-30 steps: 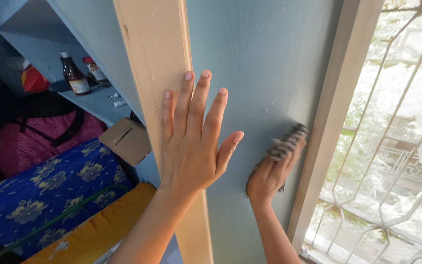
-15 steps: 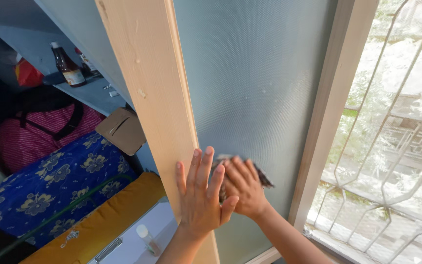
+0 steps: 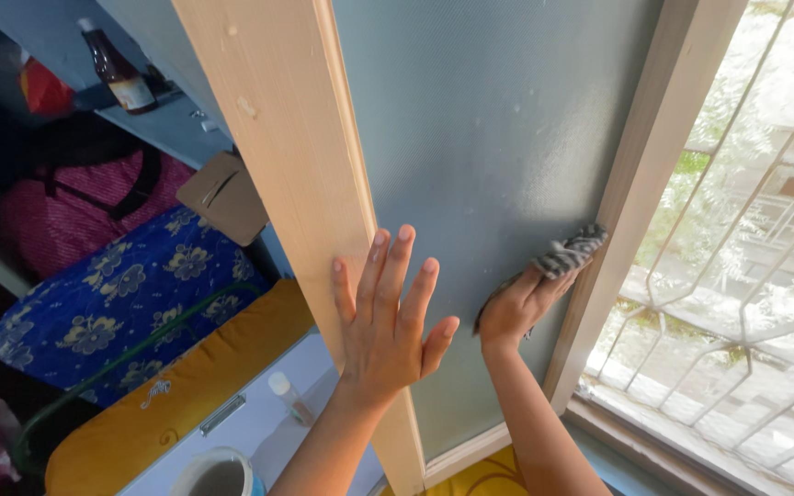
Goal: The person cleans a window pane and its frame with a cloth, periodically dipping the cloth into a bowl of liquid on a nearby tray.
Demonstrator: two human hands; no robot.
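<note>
My left hand (image 3: 386,317) lies flat with fingers spread against the pale wooden frame (image 3: 282,138) of a window leaf, partly on its frosted grey-blue glass pane (image 3: 489,129). My right hand (image 3: 521,303) presses a striped grey cloth (image 3: 567,255) onto the pane near the right wooden frame (image 3: 636,184), at the pane's lower right.
Outside, a white metal grille (image 3: 765,230) covers the opening. At left are a shelf with a brown bottle (image 3: 114,69), a pink bag (image 3: 66,216), a blue flowered cushion (image 3: 112,303), an orange cushion (image 3: 186,395), and a white cup (image 3: 213,473) below.
The right hand with the cloth went down and left toward my left hand, then back right to the frame. My left hand slid lower on the frame.
</note>
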